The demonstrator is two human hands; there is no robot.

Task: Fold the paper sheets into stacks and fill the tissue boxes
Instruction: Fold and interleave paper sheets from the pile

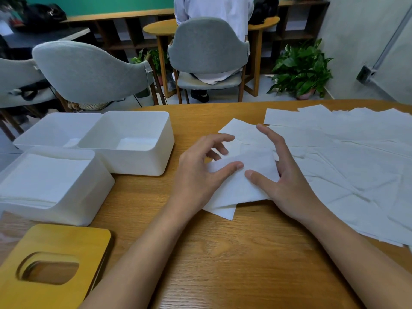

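A folded white paper sheet [240, 188] lies on the wooden table [223, 253] in front of me, on top of other folded sheets [243, 132]. My left hand [200, 170] rests over its left side, thumb pressing on the paper and fingers loosely bent above it. My right hand [281, 172] lies on its right side, thumb flat on the sheet and fingers straight. A spread of loose white sheets [347, 157] covers the table to the right. Three white tissue boxes stand at the left: the near box [73, 197] holds a paper stack, the middle box [138, 161] and the far box [44, 132] look nearly empty.
A wooden lid [66, 241] with an oval slot lies at the front left corner. Grey chairs [89, 70] stand beyond the table's far edge, a person sits on one [209, 47] with their back to me, and a potted plant [301, 70] stands at the back right.
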